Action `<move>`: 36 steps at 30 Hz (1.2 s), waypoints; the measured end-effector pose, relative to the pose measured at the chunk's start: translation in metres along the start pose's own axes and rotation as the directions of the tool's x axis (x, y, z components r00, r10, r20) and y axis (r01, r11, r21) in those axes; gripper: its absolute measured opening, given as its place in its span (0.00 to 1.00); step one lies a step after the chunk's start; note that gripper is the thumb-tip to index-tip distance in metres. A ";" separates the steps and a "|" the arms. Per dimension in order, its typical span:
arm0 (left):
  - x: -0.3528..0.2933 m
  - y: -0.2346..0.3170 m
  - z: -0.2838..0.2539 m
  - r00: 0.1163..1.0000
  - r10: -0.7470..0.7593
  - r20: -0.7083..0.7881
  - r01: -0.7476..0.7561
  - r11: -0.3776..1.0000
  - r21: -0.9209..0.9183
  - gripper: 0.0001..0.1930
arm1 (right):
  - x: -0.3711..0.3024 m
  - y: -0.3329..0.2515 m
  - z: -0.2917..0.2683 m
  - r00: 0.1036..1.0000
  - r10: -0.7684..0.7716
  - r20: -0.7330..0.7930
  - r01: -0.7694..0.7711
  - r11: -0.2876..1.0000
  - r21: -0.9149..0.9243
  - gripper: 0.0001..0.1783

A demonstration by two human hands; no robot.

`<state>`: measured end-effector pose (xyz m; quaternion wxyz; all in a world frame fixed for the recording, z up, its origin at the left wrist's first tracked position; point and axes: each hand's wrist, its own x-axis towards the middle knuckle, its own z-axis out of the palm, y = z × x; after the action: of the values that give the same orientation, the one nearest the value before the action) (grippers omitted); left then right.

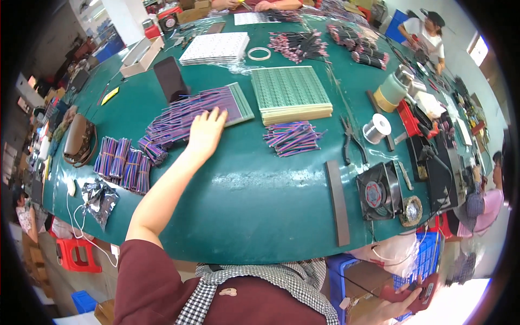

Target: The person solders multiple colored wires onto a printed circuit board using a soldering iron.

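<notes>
My left hand reaches forward over the table, its fingers stretched out and lying on a panel with a greenish edge. Many short purple and blue wires lie across this panel and spill off its left side. Down at the lower right, beside the table, my right hand is closed around a dark red object whose exact kind I cannot make out. Several tied wire bundles sit left of my left forearm. A loose pile of similar wires lies right of my left hand.
A stack of green panels stands beyond the loose wires. Pliers, a solder spool, a dark bar and a fan lie to the right. A dark phone stands farther back. Other people sit around the table.
</notes>
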<state>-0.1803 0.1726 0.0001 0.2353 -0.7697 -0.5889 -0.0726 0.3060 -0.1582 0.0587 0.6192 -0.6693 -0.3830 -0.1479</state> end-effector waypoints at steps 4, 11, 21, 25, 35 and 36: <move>0.019 -0.025 -0.019 0.984 -0.169 0.047 0.165 0.796 -0.583 0.21 | 0.006 0.005 0.011 0.971 0.212 -0.108 -0.186 0.959 0.214 0.27; 0.076 -0.194 0.008 0.477 -0.802 0.358 0.683 0.082 -0.726 0.36 | 0.020 -0.011 0.043 0.935 0.318 -0.155 -0.262 0.917 0.302 0.26; 0.025 -0.357 0.119 0.472 -0.721 0.507 0.605 -0.154 -0.781 0.22 | 0.027 -0.016 0.058 0.918 0.340 -0.205 -0.271 0.914 0.302 0.24; -0.029 -0.408 0.129 0.313 -0.591 0.743 0.445 -0.600 -0.665 0.24 | 0.025 -0.017 0.055 0.906 0.350 -0.238 -0.271 0.911 0.311 0.23; 0.021 -0.327 0.075 -0.161 -0.975 -0.155 0.955 -0.114 -0.274 0.29 | 0.026 -0.011 0.034 0.900 0.350 -0.259 -0.265 0.912 0.313 0.22; 0.037 -0.300 0.060 0.032 -0.967 -0.253 0.971 0.090 -0.222 0.24 | 0.025 -0.011 0.034 0.900 0.352 -0.257 -0.267 0.911 0.315 0.21</move>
<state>-0.4616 0.2902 0.0450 0.2251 -0.1421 -0.9024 -0.3388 0.3052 -0.1182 0.0774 0.7730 -0.5991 -0.1858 -0.0953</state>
